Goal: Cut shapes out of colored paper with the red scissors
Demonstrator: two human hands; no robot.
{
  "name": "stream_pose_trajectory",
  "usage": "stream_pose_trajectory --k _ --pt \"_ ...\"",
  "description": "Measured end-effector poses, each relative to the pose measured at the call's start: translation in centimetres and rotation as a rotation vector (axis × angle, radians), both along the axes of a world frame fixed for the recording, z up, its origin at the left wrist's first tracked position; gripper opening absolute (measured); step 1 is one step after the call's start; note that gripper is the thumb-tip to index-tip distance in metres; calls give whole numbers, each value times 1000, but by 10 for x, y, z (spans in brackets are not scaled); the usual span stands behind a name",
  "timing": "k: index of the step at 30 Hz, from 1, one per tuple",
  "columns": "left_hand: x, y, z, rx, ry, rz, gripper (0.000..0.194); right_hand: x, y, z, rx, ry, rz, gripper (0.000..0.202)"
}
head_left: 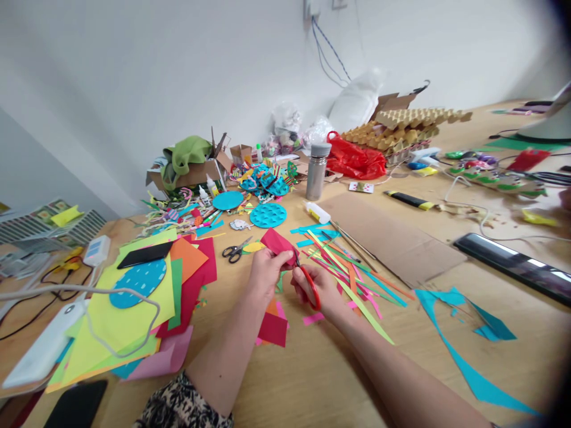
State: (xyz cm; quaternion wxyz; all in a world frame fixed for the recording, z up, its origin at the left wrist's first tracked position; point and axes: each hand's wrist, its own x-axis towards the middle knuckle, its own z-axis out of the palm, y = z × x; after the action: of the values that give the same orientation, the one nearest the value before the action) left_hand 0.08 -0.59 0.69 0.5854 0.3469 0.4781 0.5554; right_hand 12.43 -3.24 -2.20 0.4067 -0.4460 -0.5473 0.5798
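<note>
In the middle of the head view, my left hand is closed on a piece of red paper, which sticks up past the fingers. My right hand grips red-handled scissors. Their blades meet the paper's right edge, partly hidden by my left fingers. Below the hands lies a dark red paper square over pink and orange scraps. To the right spreads a bunch of coloured paper strips. Black scissors rest on the table left of the hands.
Stacked coloured paper covers the left side, with a black phone on it. A steel bottle stands behind, near a glue bottle and blue discs. Cardboard and blue offcuts lie to the right.
</note>
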Motion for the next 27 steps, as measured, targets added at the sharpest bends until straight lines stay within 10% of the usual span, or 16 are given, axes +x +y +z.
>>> stream_pose_trajectory --k 27 --pt "-1 1 -3 -21 22 -10 18 0 0 -1 -14 7 -11 60"
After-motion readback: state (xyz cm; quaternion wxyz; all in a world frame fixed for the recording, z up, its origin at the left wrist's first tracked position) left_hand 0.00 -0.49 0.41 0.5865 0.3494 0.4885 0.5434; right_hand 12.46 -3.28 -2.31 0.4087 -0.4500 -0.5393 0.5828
